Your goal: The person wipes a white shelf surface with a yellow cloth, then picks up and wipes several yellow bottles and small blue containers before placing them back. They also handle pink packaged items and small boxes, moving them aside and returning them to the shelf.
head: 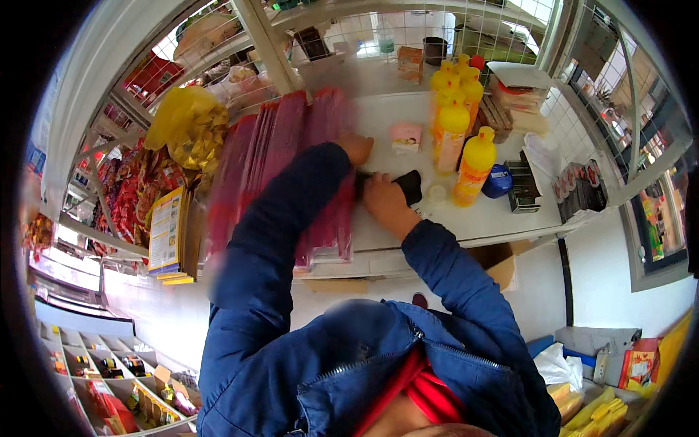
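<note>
Purple plastic-wrapped packs [289, 128] lie in rows side by side over the left half of a white counter [382, 229]. At their right edge is my left hand [356, 148], its fingers bent; whether it grips a pack is not visible. Slightly nearer to me, my right hand [386, 199] rests with curled fingers over a dark item beside a black object [409, 187]. The fingers hide part of it, so a grip cannot be made out. Beyond the hands lies a small pink packet [406, 137].
Yellow-capped bottles [473, 166] stand right of my hands, with a blue round container [497, 181] and a black rack [522, 183] beside them. At the left are a yellow plastic bag [191, 128] and stacked booklets [168, 232]. Wire mesh [360, 33] closes the back.
</note>
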{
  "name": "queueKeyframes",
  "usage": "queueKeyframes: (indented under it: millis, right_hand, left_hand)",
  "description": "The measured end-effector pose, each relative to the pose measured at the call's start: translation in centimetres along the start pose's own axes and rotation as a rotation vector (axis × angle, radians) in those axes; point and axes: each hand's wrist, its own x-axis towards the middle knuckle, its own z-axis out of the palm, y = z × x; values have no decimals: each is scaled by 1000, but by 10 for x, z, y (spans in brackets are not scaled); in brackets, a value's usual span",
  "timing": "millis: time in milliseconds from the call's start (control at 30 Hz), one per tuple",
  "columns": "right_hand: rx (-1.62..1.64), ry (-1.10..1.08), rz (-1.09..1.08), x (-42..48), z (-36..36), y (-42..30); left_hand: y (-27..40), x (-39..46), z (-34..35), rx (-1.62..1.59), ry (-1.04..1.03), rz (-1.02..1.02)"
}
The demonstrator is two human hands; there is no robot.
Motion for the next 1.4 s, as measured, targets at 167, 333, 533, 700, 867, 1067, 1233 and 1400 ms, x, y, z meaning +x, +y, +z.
queueKeyframes:
  millis: [167, 333, 533, 700, 867, 1067, 1233, 1400]
  right_hand:
    - [74, 34, 101, 11, 15, -1]
    - [274, 42, 295, 20, 14, 10]
    - [565, -28, 425, 39, 5, 29]
    - [766, 408, 516, 58, 9, 29]
    - [53, 257, 106, 82, 47, 28]
    - [144, 126, 65, 66, 48, 4]
    - [199, 103, -39, 18, 37, -17]
    - [249, -35, -106, -40, 4, -36]
  left_hand:
    - [-13, -7, 8, 300, -57, 31]
    - [-18, -16, 18, 427, -12, -8]
    - [-31, -16, 22, 379, -11, -109]
    - [-30, -43, -20, 259, -50, -52]
    - [-32, -45, -29, 255, -148, -31]
    - [-47, -41, -7, 158, -108, -59]
    - [-42, -43, -17, 221, -74, -37]
    - [-38, -42, -22, 259, -140, -9]
